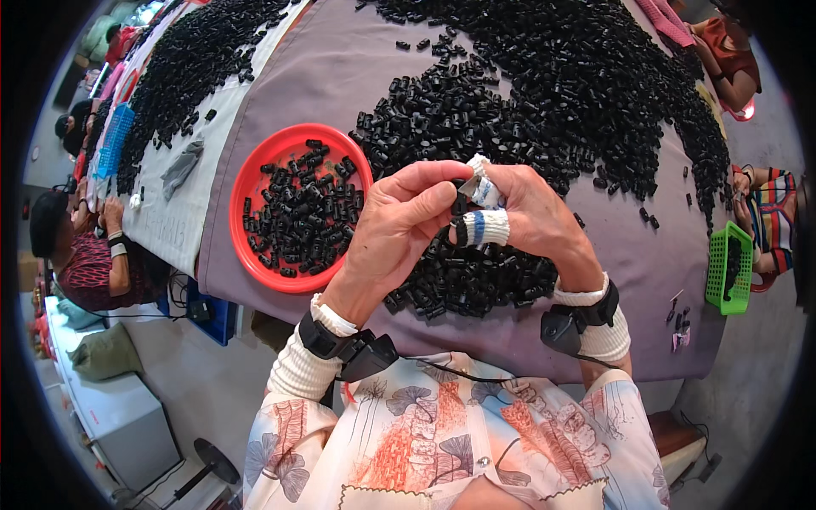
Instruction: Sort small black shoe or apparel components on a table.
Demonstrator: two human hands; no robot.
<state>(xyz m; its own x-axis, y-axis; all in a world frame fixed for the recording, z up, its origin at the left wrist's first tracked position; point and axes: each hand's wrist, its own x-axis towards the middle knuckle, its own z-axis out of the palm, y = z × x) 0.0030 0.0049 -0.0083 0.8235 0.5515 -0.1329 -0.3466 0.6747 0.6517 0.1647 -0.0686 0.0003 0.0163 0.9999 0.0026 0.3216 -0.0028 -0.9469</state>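
Observation:
My left hand [387, 223] is closed in a pinch, thumb against forefinger, on a small black cylindrical part [460, 204]. My right hand [544, 214] meets it there, its fingers curled in around the same spot. White knit finger covers [487, 228] with blue stripes wrap the right thumb and a finger. A thin greyish edge shows between the right fingertips, too small to name. Below and beyond both hands spreads a heap of similar black parts [476, 274]. Left of my left hand, a round red tray [240, 223] holds many more of them.
A mauve cloth [293, 81] covers the table. To the left are a paler table [183, 208], a blue basket [116, 140] and a seated person [93, 263]. At right stand a green basket [742, 289] and other people. Black straps with small boxes circle my wrists.

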